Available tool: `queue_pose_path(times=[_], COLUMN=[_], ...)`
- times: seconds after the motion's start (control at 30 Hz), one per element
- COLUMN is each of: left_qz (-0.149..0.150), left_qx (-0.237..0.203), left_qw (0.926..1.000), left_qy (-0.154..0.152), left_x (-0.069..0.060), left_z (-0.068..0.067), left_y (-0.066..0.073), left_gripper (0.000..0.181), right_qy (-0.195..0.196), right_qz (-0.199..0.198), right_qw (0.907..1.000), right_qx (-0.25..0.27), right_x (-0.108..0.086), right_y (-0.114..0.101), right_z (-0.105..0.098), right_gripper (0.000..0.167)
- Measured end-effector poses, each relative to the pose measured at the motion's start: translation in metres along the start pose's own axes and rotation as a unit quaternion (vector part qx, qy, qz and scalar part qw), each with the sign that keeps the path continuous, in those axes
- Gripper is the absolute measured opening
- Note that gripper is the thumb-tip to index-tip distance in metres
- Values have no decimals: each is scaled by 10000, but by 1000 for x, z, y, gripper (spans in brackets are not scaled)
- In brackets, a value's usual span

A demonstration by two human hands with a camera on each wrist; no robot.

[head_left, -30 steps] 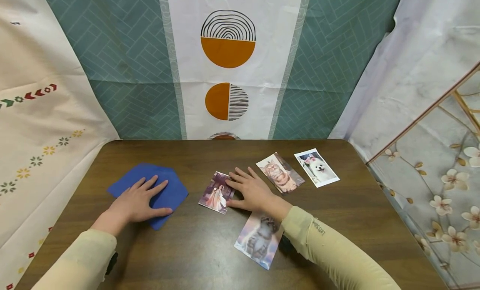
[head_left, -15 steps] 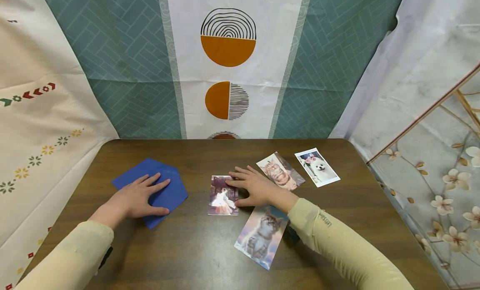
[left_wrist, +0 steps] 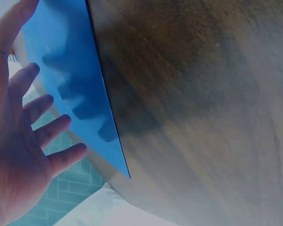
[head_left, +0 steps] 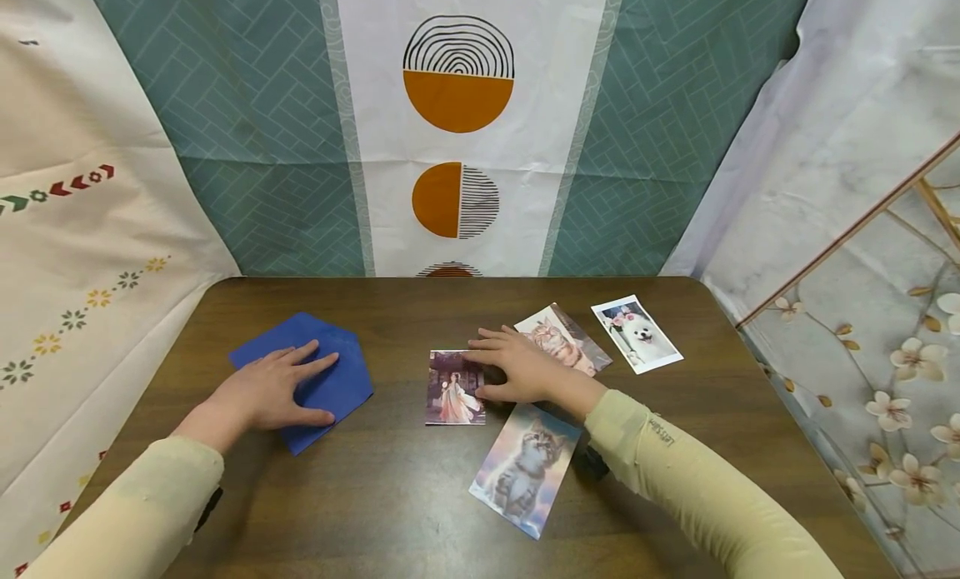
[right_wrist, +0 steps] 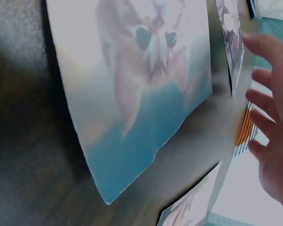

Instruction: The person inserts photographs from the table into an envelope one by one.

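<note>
My left hand (head_left: 277,389) has its fingers spread over a flat blue paper shape with pointed corners (head_left: 339,362), like an envelope. In the left wrist view the hand (left_wrist: 23,141) lies over the blue paper (left_wrist: 80,80), and finger shadows fall on it. At the table's middle, my right hand (head_left: 521,366) rests its thumb and fingertips at the right edge of a photo card (head_left: 453,396) of a robed figure; its fingers are loosely extended. Just below that hand lies a grey kitten card (head_left: 525,471), large in the right wrist view. An orange cat card (head_left: 558,341) is partly behind the hand.
A white-bordered card of a white dog (head_left: 637,335) lies at the back right. Dark brown wood forms the table (head_left: 360,512). Patterned curtains (head_left: 465,146) hang behind its far edge, and cloth hangs on both sides.
The robed-figure card has turned upright and slid to the right with my right hand. The blue paper has turned slightly under my left hand, which has shifted slightly left.
</note>
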State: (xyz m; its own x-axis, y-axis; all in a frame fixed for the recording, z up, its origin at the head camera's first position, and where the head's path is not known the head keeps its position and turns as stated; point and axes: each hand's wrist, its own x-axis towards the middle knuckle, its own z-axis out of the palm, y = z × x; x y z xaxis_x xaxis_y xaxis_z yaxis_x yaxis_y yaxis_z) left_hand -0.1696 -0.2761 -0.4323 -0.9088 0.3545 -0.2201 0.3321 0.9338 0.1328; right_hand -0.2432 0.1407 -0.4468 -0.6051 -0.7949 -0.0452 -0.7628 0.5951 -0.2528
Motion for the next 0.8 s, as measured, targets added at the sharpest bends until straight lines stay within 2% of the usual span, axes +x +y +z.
queue_pose_path(times=[0.13, 0.27, 0.37, 0.53, 0.67, 0.8], left_qz=[-34, -53, -148, -514, -770, -887], left_qx=[-15, -162, -291, -386, -421, -356], left_qw=[9999, 9995, 9989, 9972, 9956, 9950], left_qy=[130, 262, 324, 371, 327, 289], left_x=[-3, -6, -8, -10, -10, -11], left_z=[-1, 0, 2, 8, 13, 18], left_y=[0, 3, 8, 18, 24, 25], left_gripper=[108, 107, 106, 105, 104, 103], right_qy=[488, 657, 745, 804, 804, 898], right_qz=[494, 928, 1074, 1232, 1282, 1283], right_qw=[9975, 9920, 9882, 9842, 9847, 9851], right_qx=[147, 546, 796, 986, 869, 713], right_x=[-1, 2, 6, 11, 13, 15], right_y=[3, 8, 10, 10, 9, 7], right_z=[-1, 2, 4, 7, 10, 14], right_gripper=[66, 70, 70, 67, 65, 60])
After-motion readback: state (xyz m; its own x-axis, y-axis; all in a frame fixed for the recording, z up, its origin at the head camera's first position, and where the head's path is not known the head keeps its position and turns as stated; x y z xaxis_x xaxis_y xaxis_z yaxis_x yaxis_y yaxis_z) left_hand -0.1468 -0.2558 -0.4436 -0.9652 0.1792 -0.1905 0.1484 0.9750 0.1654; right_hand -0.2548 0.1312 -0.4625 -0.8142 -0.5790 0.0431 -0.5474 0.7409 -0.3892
